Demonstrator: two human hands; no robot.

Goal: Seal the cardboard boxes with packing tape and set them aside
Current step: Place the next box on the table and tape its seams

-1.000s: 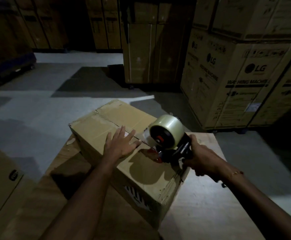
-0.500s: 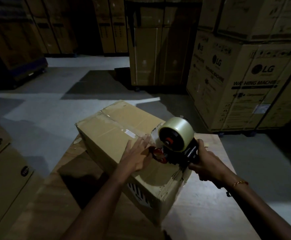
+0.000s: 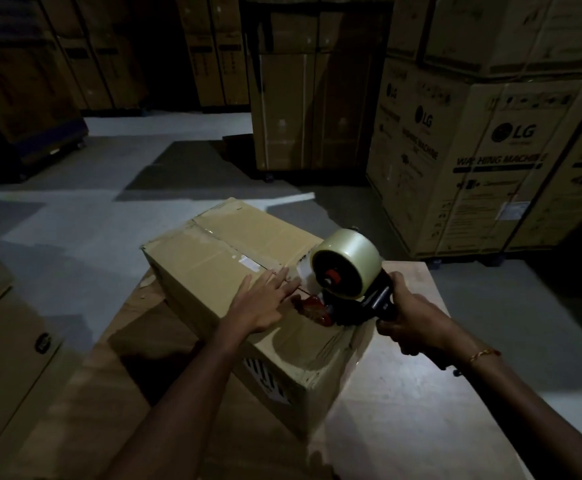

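1. A cardboard box (image 3: 234, 271) lies on a wooden worktop (image 3: 404, 393), set at an angle to the worktop's edges, with its top flaps closed along a centre seam.
2. The left hand (image 3: 265, 303) lies flat on top of the box, near the end closest to the person, its grip apart: the fingers are straight and spread, and they press on the flaps right by the seam.
3. A tape dispenser (image 3: 352, 292) rests on the same near end of the box, just beside the left hand's fingertips; its red front part meets the box top at the seam.
4. A roll of clear packing tape (image 3: 350, 259) sits on the dispenser, standing above the box top.
5. The right hand (image 3: 411, 317) has its grip clamped round the dispenser's black handle, out past the box's near right edge, over the worktop. A thin bracelet (image 3: 483, 355) shows on that wrist.
6. Beyond the box, across a grey floor (image 3: 75, 244), stand large printed cartons (image 3: 483, 161) marked as washing machines, on the far right of the box, and more tall cartons directly behind it.
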